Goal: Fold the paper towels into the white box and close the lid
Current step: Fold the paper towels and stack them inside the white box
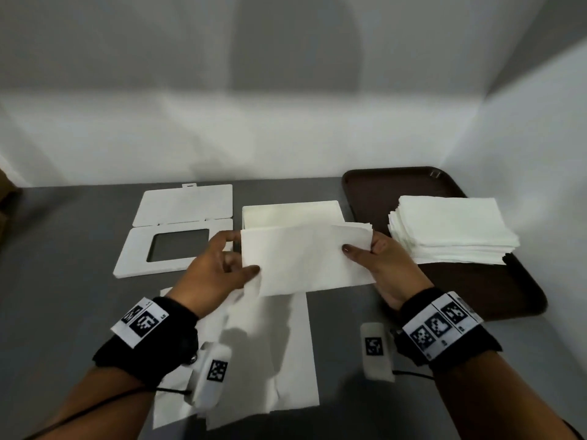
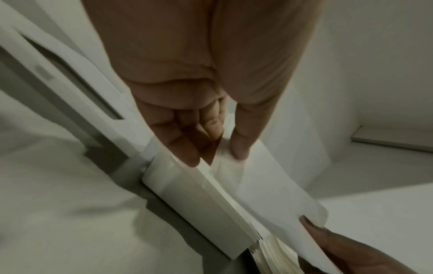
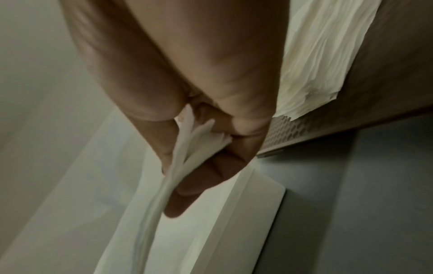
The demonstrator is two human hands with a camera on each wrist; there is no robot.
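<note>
From the head view, a folded towel (image 1: 305,258) is pinched at its ends by the left hand (image 1: 219,268) and the right hand (image 1: 378,262), just in front of the open box (image 1: 292,214). In the left wrist view, the towel (image 2: 264,183) is squeezed by thumb and fingers (image 2: 187,148) beside the box (image 2: 192,194). In the right wrist view, its layers (image 3: 178,161) are clamped the same way.

A folded white paper towel (image 1: 305,258) hangs above the open white box (image 1: 290,212); its lid (image 1: 178,230) lies left.

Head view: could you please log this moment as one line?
both hands pinch folded white paper towel | over open white box | lid off
</note>
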